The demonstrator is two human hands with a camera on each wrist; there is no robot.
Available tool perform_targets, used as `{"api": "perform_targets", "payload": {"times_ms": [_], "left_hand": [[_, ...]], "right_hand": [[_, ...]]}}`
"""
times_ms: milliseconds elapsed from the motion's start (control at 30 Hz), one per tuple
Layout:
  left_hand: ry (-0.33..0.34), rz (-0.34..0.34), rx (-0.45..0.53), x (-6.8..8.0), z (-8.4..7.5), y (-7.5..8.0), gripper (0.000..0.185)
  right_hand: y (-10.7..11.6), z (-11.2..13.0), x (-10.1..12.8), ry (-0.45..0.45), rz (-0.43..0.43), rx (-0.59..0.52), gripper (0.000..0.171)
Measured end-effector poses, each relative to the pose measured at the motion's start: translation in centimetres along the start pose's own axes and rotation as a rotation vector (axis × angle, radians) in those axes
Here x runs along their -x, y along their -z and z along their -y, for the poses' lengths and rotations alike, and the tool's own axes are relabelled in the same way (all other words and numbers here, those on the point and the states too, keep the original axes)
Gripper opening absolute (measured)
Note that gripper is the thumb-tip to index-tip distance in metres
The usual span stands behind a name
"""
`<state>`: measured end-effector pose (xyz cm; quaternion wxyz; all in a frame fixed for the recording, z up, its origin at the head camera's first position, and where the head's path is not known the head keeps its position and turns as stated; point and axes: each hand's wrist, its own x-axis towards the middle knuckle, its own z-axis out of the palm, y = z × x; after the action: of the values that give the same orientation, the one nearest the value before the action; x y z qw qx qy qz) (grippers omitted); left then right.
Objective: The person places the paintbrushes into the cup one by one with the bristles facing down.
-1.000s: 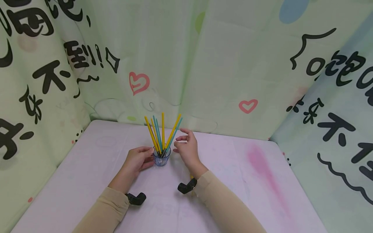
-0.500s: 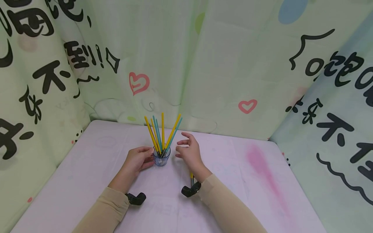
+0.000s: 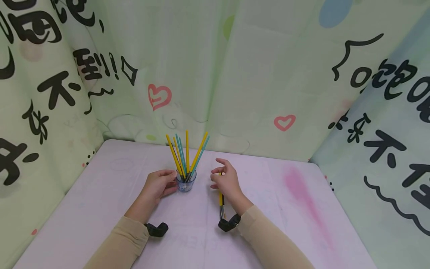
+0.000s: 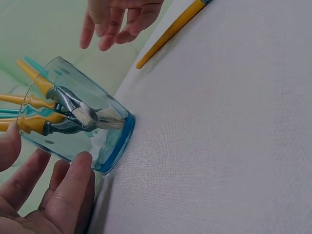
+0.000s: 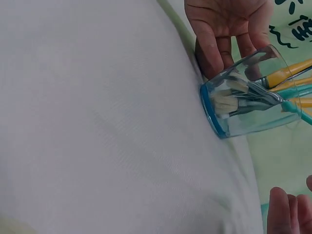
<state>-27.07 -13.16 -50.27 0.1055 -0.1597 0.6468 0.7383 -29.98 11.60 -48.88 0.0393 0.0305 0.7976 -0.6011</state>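
Note:
A clear glass with a blue base (image 3: 185, 186) stands upright on the table, holding several paintbrushes (image 3: 187, 149) with yellow and teal handles, bristles down. My left hand (image 3: 159, 185) holds the glass from its left side, thumb by the rim and fingers along the wall, as the left wrist view shows. To the right of the glass, my right hand (image 3: 228, 183) hovers with loosely bent fingers and nothing in them. Beneath it lies a yellow-handled paintbrush (image 3: 220, 201) on the table, partly hidden by the hand and wrist camera. Pale bristles (image 5: 225, 104) show through the glass in the right wrist view.
The table (image 3: 268, 224) wears a pale pink-white cloth with a pink stain on the right. Printed curtains (image 3: 235, 93) enclose its back and both sides. Each wrist carries a black camera (image 3: 158, 229).
My right hand has drawn away from the brushes in the glass, moving right and slightly toward me, uncovering more of the paintbrush on the table. The left hand and glass stay put.

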Motion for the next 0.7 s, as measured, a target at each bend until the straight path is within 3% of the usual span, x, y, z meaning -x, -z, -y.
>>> {"api": "perform_targets", "payload": {"times_ms": [467,700], "left_hand": [[0.009,-0.004,0.003,0.0,0.0,0.0,0.037],[0.013,-0.006,0.002,0.0,0.0,0.0,0.037]], "right_hand": [[1.9,-1.4,0.5,-0.042,-0.018,0.067,0.067],[2.7,-1.9,0.8,-0.091,-0.039,0.155,0.062]]}}
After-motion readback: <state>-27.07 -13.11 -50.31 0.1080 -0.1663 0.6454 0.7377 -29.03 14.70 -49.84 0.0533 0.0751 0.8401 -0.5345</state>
